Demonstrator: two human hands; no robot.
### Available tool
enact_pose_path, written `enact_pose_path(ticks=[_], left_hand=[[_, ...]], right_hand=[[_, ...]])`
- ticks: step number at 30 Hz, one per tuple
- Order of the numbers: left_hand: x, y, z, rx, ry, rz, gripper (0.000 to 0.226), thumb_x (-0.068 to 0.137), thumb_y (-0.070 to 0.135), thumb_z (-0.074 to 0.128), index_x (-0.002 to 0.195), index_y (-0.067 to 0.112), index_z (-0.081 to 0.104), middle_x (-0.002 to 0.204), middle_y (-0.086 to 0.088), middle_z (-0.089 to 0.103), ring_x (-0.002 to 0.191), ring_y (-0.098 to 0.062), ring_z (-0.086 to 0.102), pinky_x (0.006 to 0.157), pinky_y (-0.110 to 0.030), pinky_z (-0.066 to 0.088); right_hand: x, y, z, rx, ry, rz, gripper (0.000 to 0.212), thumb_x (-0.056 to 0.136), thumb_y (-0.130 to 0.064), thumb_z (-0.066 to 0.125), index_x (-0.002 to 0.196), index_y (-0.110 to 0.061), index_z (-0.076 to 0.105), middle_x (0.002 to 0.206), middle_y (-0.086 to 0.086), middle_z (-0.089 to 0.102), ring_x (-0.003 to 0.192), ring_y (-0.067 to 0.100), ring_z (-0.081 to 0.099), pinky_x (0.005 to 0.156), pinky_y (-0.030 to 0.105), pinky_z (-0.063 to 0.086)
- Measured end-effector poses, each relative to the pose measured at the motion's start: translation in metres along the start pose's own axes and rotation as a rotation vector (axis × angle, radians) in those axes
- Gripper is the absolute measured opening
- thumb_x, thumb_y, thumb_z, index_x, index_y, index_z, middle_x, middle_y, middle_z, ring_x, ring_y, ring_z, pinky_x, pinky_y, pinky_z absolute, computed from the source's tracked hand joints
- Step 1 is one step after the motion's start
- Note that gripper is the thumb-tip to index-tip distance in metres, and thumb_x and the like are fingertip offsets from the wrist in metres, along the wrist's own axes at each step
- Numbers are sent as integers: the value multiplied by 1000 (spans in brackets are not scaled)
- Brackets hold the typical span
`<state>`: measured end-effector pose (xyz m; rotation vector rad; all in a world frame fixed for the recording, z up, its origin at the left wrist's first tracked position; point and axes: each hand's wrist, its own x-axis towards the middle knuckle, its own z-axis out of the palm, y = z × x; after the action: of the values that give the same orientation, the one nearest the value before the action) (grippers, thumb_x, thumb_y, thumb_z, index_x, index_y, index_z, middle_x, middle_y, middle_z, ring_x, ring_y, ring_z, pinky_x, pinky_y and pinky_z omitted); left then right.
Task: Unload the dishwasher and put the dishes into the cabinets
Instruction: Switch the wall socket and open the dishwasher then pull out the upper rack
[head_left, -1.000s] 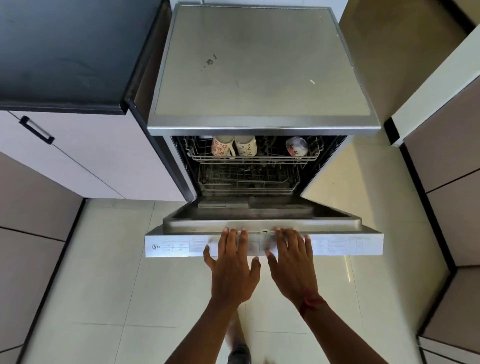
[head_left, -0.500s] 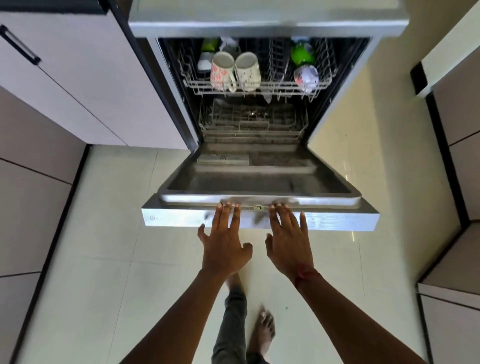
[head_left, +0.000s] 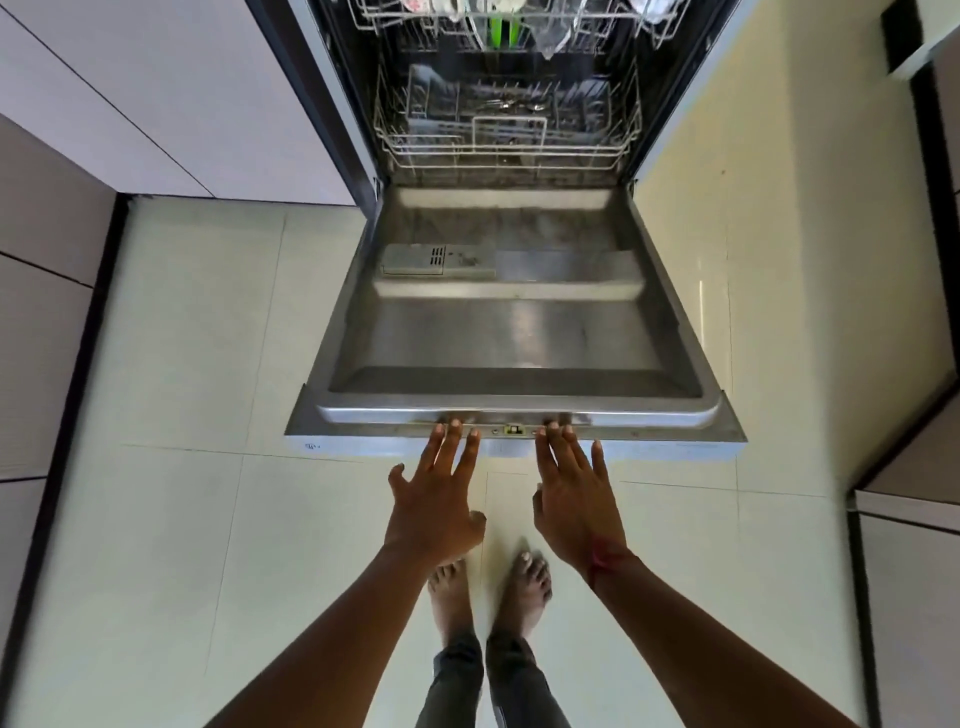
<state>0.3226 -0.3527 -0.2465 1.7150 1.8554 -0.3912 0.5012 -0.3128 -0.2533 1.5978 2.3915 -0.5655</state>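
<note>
Stainless steel dishwasher door (head_left: 511, 332) lies folded down, nearly level, above a pale tiled floor (head_left: 208, 364). Left hand (head_left: 434, 506) and right hand (head_left: 576, 512), fingers straight and spread, rest their fingertips on the door's near edge and grip nothing. Beyond the door, the lower rack (head_left: 506, 150) holds a few pieces of cutlery (head_left: 511, 105). The upper rack (head_left: 395, 23), cut off at the far edge of view, carries dishes (head_left: 501, 28) too cropped to identify. Cabinets (head_left: 130, 104) stand at left.
</note>
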Motion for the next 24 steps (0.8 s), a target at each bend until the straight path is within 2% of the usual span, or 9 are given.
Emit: enact_pose_path(ticks=[3, 8, 11, 18, 24], left_hand=[[4, -5, 22, -12, -76, 17, 94, 85, 52, 51, 151, 32, -13, 158, 3, -27, 147, -20, -20, 114, -60, 10], [13, -17, 56, -12, -183, 45, 98, 85, 46, 54, 152, 28, -16, 155, 4, -33, 141, -16, -30, 114, -62, 4], [22, -22, 68, -3, -256, 71, 98, 86, 42, 54, 151, 27, -18, 154, 4, -34, 140, -16, -31, 113, -63, 4], [49, -35, 88, 62, -340, 127, 84, 91, 26, 46, 154, 21, -9, 161, 3, -18, 149, -16, -12, 111, -56, 23], [68, -36, 115, 36, -361, 110, 82, 88, 22, 44, 155, 18, -4, 162, 3, -12, 149, -15, -6, 106, -51, 32]], right_hand=[[-2, 1, 24, -14, -67, 20, 76, 77, -15, 65, 146, -2, 36, 153, 17, 34, 143, 33, 28, 112, 56, 24], [2, 0, 49, -15, -219, 32, 69, 93, -16, 40, 154, -6, 8, 162, 14, 5, 150, 30, 3, 119, 52, 6], [6, 1, 63, -19, -286, 45, 69, 93, -15, 36, 154, -6, 3, 162, 13, 1, 150, 28, -1, 120, 51, 6], [16, 9, 100, -27, -407, 35, 73, 94, -19, 40, 153, -5, 0, 162, 13, -3, 150, 25, -1, 119, 51, 8], [24, 19, 134, -24, -460, 20, 76, 93, -22, 42, 153, -5, -1, 162, 12, -6, 150, 22, -6, 119, 50, 7]])
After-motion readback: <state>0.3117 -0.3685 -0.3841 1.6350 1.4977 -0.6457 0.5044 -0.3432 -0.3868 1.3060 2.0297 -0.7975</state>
